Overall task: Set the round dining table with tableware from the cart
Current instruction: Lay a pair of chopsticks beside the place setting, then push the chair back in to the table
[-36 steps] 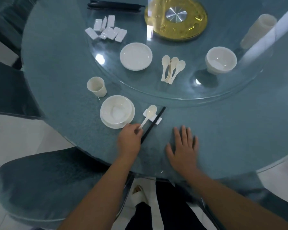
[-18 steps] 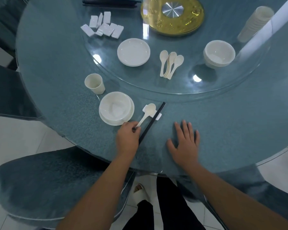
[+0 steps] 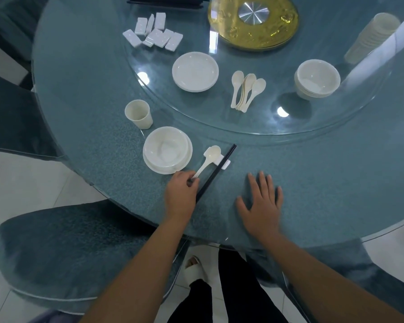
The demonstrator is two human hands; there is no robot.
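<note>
A place setting lies near the table's front edge: a white cup [image 3: 139, 114], a bowl on a plate [image 3: 167, 149], and a white rest [image 3: 226, 163] bearing a white spoon [image 3: 208, 159] and black chopsticks [image 3: 216, 173]. My left hand [image 3: 181, 198] pinches the spoon's handle end, right beside the chopsticks. Flat on the teal table [image 3: 324, 183], to the right of the setting, lies my right hand [image 3: 261, 203] with fingers spread, holding nothing.
The glass turntable [image 3: 254, 132] carries stacked plates [image 3: 195, 71], several spoons [image 3: 245, 92], stacked bowls [image 3: 317, 79], several white rests [image 3: 155, 32], black chopsticks [image 3: 166, 1], a cup stack [image 3: 372, 34] and a gold hub [image 3: 254, 19]. A teal chair [image 3: 63, 250] stands at lower left.
My left hand keeps hold of the spoon handle and has barely shifted. The right hand stays flat. The view has drifted slightly.
</note>
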